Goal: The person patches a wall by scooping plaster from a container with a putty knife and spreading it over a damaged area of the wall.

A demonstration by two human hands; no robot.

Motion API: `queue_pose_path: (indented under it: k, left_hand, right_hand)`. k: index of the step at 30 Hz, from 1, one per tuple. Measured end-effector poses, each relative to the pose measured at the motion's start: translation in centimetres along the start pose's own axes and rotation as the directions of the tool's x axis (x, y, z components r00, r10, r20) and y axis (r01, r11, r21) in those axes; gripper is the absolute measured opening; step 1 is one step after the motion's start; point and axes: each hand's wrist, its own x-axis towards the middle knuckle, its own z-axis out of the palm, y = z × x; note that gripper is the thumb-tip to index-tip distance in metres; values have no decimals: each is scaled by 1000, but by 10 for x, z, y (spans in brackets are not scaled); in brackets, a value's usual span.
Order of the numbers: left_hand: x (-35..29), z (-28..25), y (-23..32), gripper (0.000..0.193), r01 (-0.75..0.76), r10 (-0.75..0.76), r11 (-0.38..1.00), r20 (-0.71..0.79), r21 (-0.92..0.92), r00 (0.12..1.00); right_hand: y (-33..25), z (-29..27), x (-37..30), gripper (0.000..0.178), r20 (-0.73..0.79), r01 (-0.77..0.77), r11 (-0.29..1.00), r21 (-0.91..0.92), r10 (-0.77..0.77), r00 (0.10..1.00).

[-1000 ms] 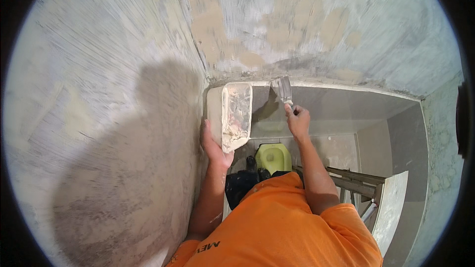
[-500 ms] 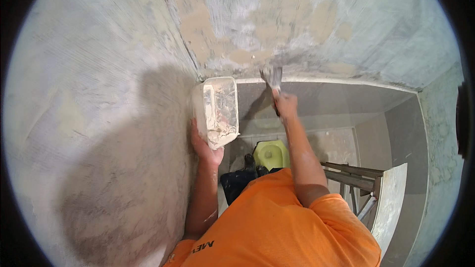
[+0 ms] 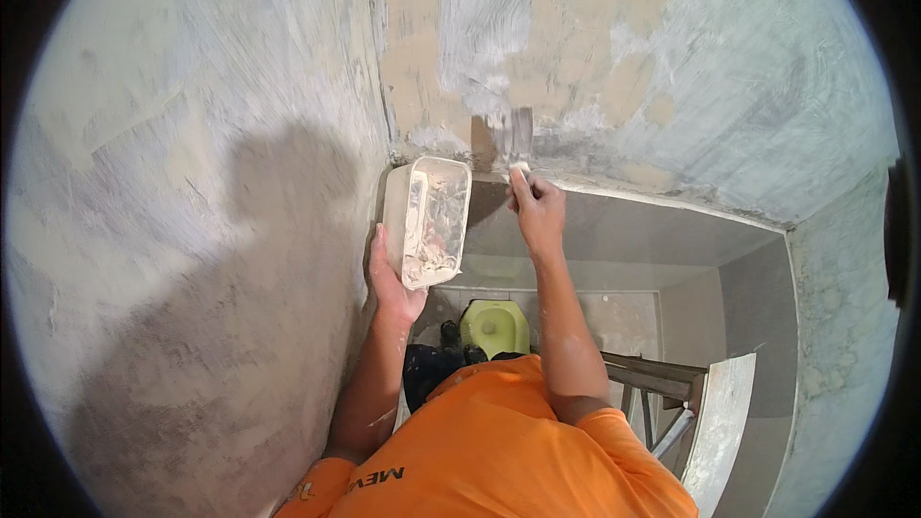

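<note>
Left side: bare plastered wall [image 3: 192, 173], with the left hand [image 3: 396, 290] beside it. We see that hand cupped round the lower end of a clear plastic tub [image 3: 397, 206], digits along the outer wall; the rest of the grip is hidden. Tub sits tilted near the wall corner, pale putty [image 3: 429, 267] inside, mostly at the near end. We judge the tub light, thin-walled and a bit flexible, its smeared rim likely slippery; best hold is low and from below, under the load. The putty looks soft and sticky.

Next, a putty knife [image 3: 520, 139], blade up at the foot of the patched back wall [image 3: 595, 38]; we can't tell whether it touches. Right hand [image 3: 540, 219] pinches its handle near the blade. We expect it light, stiff in the handle, springy at the blade; grip the handle, off the edge.
</note>
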Motion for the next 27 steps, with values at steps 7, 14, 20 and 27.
queue_pose_path:
  k: [7,14,20,27]
  left_hand:
    - [3,-8,0,62,-23,24,999,41,-22,999]
    - [7,-11,-7,60,44,-34,993,89,-108,995]
    - [10,-28,-11,58,-8,4,984,-26,-180,1000]
    - [15,-45,-26,54,81,-37,954,154,-289,987]
  right_hand:
    - [69,13,2,43,-87,-247,968,52,250,964]
    - [138,-19,-26,47,-196,-130,968,-215,87,977]
    - [52,28,-25,48,-50,105,952,-287,-124,991]
    - [30,62,18,45,-63,110,952,-284,-133,989]
